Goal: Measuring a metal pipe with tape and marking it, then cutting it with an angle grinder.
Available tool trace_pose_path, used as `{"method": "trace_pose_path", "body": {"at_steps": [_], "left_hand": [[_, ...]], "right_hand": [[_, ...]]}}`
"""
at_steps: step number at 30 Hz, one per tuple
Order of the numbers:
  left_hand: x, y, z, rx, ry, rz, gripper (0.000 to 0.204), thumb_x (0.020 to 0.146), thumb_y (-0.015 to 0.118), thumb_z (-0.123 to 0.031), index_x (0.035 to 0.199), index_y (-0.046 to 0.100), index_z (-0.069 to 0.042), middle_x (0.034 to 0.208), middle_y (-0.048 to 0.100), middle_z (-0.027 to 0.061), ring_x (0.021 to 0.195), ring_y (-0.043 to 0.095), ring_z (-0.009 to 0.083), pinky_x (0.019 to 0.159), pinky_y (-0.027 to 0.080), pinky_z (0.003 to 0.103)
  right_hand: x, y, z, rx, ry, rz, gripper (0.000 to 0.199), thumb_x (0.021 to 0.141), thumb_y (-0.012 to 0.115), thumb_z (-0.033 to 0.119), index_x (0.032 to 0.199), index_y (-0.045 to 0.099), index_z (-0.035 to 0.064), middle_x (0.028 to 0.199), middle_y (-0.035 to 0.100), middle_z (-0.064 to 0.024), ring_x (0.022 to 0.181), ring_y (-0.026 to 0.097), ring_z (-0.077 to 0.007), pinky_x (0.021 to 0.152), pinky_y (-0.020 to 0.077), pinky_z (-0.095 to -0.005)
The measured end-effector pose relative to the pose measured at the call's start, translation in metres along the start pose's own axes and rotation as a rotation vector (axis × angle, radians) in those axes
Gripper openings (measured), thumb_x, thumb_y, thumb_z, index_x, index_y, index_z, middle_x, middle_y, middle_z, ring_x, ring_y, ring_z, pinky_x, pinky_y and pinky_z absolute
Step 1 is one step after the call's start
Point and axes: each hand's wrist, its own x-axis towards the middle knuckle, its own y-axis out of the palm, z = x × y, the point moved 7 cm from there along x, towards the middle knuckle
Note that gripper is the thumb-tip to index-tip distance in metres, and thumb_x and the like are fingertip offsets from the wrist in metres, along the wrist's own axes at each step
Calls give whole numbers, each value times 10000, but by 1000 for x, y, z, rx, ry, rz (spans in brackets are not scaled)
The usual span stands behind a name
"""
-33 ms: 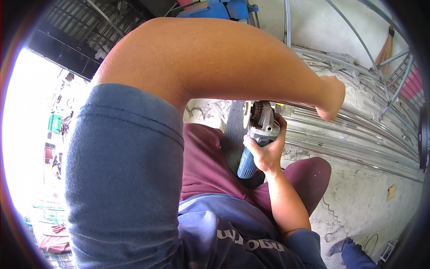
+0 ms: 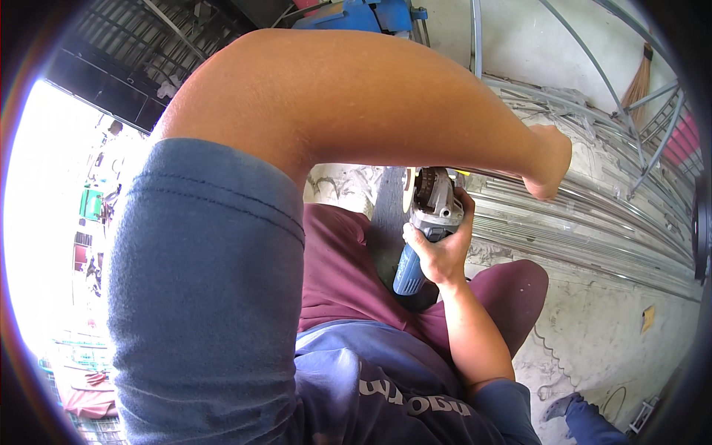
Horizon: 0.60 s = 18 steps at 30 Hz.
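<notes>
My right hand [image 2: 445,256] is wrapped round an angle grinder [image 2: 409,268] with a blue body and a grey metal head. The grinder stands head up between my thighs, its pale disc [image 2: 409,188] at the head's left side. Raised across the upper part of the view, my left arm passes above the grinder and hides what lies beyond. My left hand [image 2: 549,162], at the end of that arm, looks curled closed over the metal lengths on the right. Its fingertips are turned away, so anything inside it is hidden.
Long metal bars [image 2: 593,222] lie along the floor on the right. Grey metal frames [image 2: 653,104] and a broom [image 2: 639,81] lean at the far right. A blue machine [image 2: 356,16] stands at the back. Another person's leg [image 2: 589,423] shows at lower right.
</notes>
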Motion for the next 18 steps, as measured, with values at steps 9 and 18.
{"method": "trace_pose_path", "body": {"at_steps": [9,18], "left_hand": [[-2,0,4,-32,-40,4,318,718,915,-175,954,812,11,1031,781,204,1007,768,357,852,634,414],[3,2,5,35,-13,-2,261,715,886,-147,908,799,6,983,773,198,984,770,348,825,632,415]], "right_hand": [[3,-1,2,-40,-48,22,904,771,892,153,1465,347,-41,1301,566,-170,1160,584,-225,1050,480,-391],[10,2,-4,11,13,186,909,766,894,157,1472,353,-28,1252,602,-141,1148,595,-216,1055,475,-383]]}}
